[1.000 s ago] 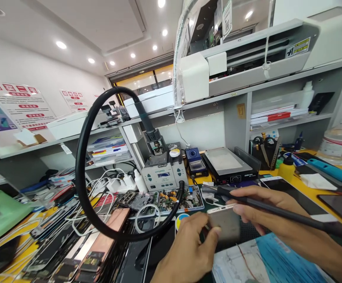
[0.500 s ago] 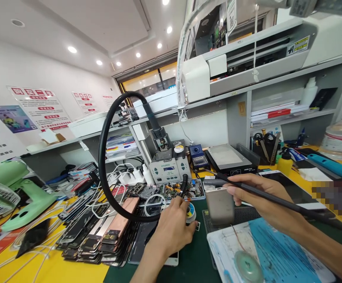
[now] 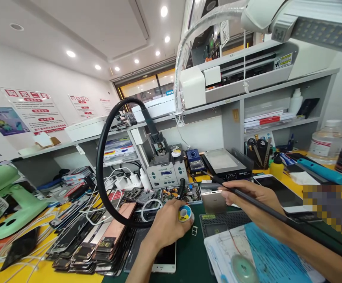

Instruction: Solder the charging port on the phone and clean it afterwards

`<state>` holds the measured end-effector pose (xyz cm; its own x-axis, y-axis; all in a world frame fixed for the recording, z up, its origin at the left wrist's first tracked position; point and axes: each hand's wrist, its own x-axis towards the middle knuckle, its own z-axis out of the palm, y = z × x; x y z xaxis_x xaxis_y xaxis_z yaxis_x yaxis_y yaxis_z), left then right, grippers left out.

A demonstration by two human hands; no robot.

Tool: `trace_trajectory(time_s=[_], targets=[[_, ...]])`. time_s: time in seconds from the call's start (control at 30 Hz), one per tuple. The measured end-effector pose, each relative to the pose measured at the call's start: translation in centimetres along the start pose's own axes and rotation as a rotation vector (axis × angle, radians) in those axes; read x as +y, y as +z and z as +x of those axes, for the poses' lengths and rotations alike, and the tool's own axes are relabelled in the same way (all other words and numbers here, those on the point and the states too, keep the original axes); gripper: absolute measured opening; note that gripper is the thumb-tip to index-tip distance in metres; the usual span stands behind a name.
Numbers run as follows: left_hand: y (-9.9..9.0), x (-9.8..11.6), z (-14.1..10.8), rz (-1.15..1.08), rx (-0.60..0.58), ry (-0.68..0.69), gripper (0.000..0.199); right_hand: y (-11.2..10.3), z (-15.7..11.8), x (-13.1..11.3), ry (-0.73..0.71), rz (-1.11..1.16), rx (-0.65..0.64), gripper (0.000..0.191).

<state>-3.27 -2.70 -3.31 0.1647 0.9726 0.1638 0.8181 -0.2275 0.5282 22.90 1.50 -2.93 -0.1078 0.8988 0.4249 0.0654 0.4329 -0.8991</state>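
My left hand is closed around a small round spool with a blue and yellow label, over the green mat. A small white frame-shaped piece lies just right of its fingertips. In my right hand is a black soldering iron, its tip pointing left toward the blue soldering station. Beneath those fingers a silver phone stands tilted, bottom edge up; whether the hand also holds it I cannot tell.
Stacked phone parts lie left of the mat. A thick black hose arches from the hot-air station. A blue-and-white pad lies front right; a white tablet is behind the right forearm. A green fan stands far left.
The view has tilted up slightly, so the lamp shows more. The spool's label now faces me more fully beside my left hand. My right hand still holds the iron.
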Motion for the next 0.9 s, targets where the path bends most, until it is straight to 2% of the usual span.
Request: trace_trajectory(time_s=[0.2,0.37,0.47,0.63,0.9], targets=[[-0.3,0.0,-0.1,-0.305,0.016,-0.007,0.026,0.2,0.3,-0.5,0.021,0.007,0.012,0.035],[-0.7,0.5,-0.5,-0.646,-0.053,0.011,0.034,0.4,0.5,-1.1,0.032,0.036,0.022,0.035],[-1.0,1.3,-0.7,-0.769,-0.035,0.020,0.035,0.4,0.4,-1.4,0.040,0.055,0.006,0.033],[-1.2,3.0,-0.9,-0.809,0.053,0.041,0.026,0.4,0.1,-1.5,0.078,0.081,-0.061,0.032],[-0.5,4.8,-0.6,-0.724,0.147,0.156,0.029,0.3,-0.2,-0.9,0.101,0.064,-0.120,0.031]])
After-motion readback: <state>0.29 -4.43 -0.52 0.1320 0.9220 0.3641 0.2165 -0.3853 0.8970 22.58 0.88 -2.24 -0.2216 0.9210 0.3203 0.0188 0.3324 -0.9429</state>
